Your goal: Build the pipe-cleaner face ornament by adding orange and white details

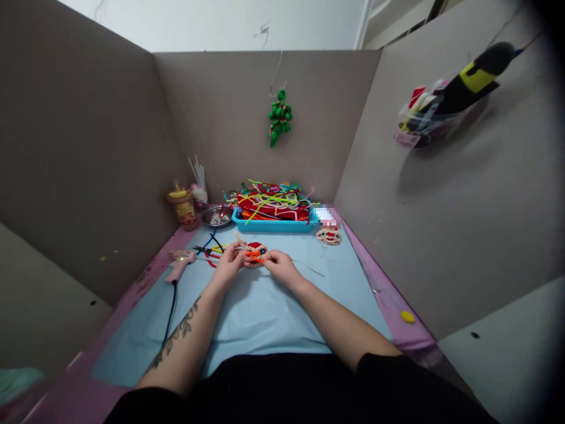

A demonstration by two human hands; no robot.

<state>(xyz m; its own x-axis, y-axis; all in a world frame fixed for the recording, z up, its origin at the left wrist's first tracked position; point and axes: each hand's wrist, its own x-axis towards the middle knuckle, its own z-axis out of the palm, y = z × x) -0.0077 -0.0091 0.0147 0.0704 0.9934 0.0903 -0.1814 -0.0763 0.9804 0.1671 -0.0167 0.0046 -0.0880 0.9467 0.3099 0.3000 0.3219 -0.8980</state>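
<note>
Between my hands, just above the blue cloth [265,321], is a small pipe-cleaner craft piece [255,247] with a cream edge, a red top and an orange middle. My left hand [229,265] grips its left side with closed fingers. On the other side, my right hand [283,268] pinches an orange pipe cleaner [260,259] at the front of the piece. The fingertips partly cover both. Left of my left hand lie pliers [214,254] with red and yellow handles, and a pink glue gun [178,268] with a black cord.
At the back stands a blue tray [273,226] heaped with coloured pipe cleaners. A metal bowl [207,222] and a lidded cup [184,212] stand left of it. A similar cream-and-red piece [329,237] lies on the right. Grey panels enclose the table; a green ornament [280,118] hangs behind.
</note>
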